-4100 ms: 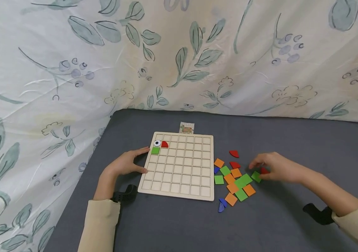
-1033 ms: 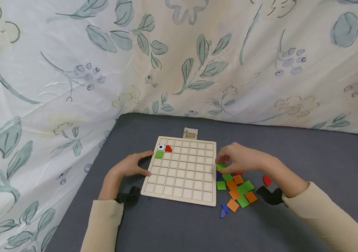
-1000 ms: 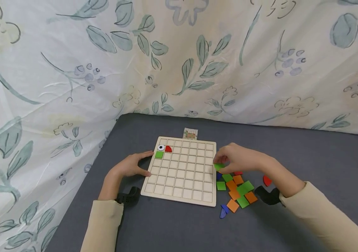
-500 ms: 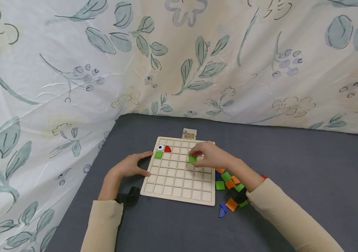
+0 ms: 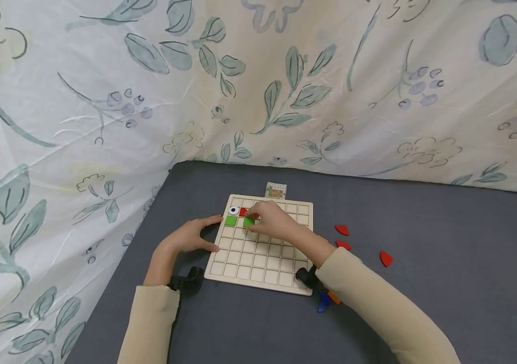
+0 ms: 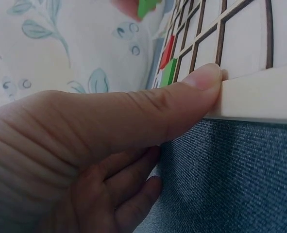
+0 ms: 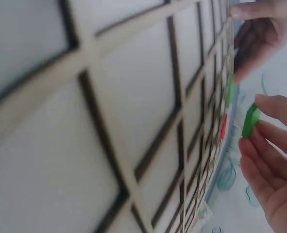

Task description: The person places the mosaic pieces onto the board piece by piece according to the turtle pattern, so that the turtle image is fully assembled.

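My right hand [image 5: 273, 220] pinches a green square tile [image 5: 248, 222] between thumb and fingertips, over the upper left part of a pale wooden grid board [image 5: 258, 263]. In the right wrist view, this green tile [image 7: 251, 120] is tilted and apart from the board. A round eye tile [image 5: 233, 210], a red quarter-circle tile [image 5: 243, 212] and another green square tile [image 5: 230, 220] lie in the board's top left cells. At the board's left edge, my left hand [image 5: 185, 236] touches with thumb and index fingertip; in its wrist view the thumb [image 6: 196, 87] rests straight against the rim.
Red quarter-circle pieces [image 5: 386, 258] lie right of the board on the dark tabletop [image 5: 445, 242]. Blue pieces [image 5: 324, 302] and an orange tile [image 5: 334, 297] show beside the right sleeve, which hides other pieces. A small picture card [image 5: 275, 190] touches the board's far edge.
My right hand picked a green tile from the loose pieces and carried it left across the board to near the red tile. My left hand has stayed at the board's edge.
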A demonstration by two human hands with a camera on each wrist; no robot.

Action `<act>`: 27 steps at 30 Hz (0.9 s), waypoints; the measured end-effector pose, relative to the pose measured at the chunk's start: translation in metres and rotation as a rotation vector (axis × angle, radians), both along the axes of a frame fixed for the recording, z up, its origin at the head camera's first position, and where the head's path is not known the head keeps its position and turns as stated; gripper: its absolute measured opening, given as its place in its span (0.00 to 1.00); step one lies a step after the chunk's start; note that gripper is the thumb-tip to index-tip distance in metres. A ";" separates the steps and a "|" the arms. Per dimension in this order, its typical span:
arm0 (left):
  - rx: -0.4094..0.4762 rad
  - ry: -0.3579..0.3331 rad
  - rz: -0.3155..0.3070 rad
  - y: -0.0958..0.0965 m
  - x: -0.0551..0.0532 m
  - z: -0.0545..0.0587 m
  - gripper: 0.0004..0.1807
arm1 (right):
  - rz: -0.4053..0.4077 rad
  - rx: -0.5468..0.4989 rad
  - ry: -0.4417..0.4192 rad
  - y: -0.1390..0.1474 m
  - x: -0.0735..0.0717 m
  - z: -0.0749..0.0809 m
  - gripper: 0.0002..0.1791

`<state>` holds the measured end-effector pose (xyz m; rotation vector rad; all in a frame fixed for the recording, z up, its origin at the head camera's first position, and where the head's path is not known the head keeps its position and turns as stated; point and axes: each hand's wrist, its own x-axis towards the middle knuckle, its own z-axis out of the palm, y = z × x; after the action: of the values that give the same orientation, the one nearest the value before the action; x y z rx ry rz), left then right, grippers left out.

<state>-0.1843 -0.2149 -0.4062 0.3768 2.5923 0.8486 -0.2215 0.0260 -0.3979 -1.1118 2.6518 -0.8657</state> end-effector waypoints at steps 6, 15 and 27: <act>0.006 0.006 -0.013 -0.001 0.001 0.001 0.45 | -0.027 0.030 0.015 -0.017 -0.005 -0.004 0.16; 0.012 0.010 -0.015 -0.002 0.000 0.000 0.46 | -0.025 0.095 0.051 -0.028 -0.008 -0.004 0.13; 0.003 0.001 -0.005 -0.002 0.000 0.002 0.46 | -0.056 0.167 0.054 -0.036 -0.009 -0.009 0.14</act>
<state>-0.1848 -0.2164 -0.4045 0.3845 2.5905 0.8516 -0.2302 -0.0095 -0.4064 -1.0395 2.7517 -0.6171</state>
